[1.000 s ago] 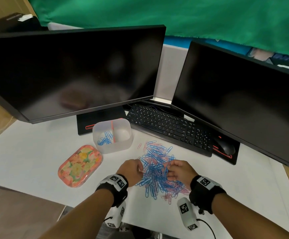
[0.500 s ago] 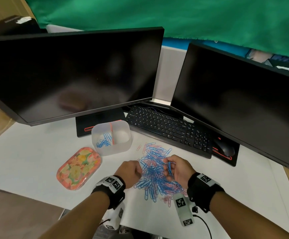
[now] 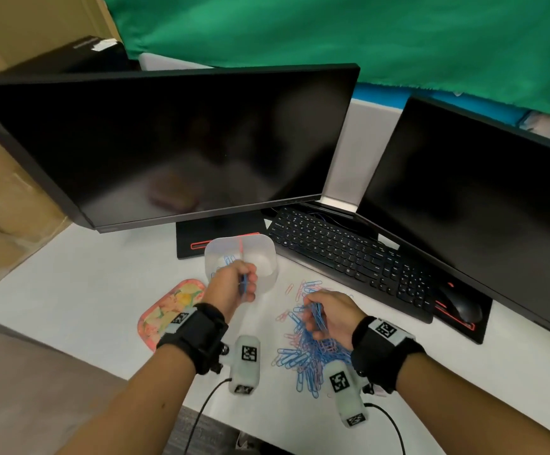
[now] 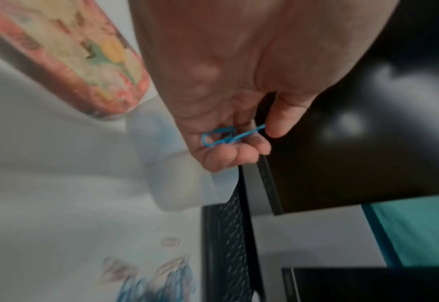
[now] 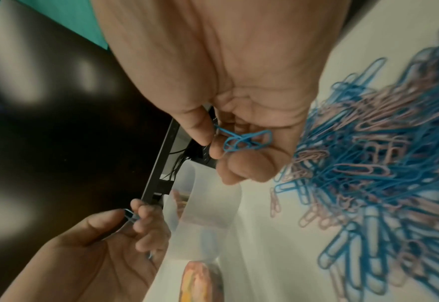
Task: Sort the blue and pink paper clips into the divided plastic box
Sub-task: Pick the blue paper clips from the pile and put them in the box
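A clear divided plastic box (image 3: pixel 268 249) stands in front of the left monitor, with blue clips in its left compartment. My left hand (image 3: pixel 238 284) hovers just in front of the box and pinches blue paper clips (image 4: pixel 222 136) between thumb and curled fingers. My right hand (image 3: pixel 324 315) is raised over the pile of blue and pink paper clips (image 3: pixel 303 356) and holds a small bunch of blue clips (image 5: pixel 245 141). The pile (image 5: pixel 384 163) spreads on the white desk to the right of the box.
A flowered pink lid or tray (image 3: pixel 168 307) lies left of the pile. A black keyboard (image 3: pixel 349 254) and mouse (image 3: pixel 459 303) sit behind the pile, under two dark monitors (image 3: pixel 175 142). A few loose pink clips (image 3: pixel 295 289) lie near the box.
My left hand has lifted from the pile's left edge and moved up toward the box with blue clips. My right hand has risen off the pile with blue clips in it.
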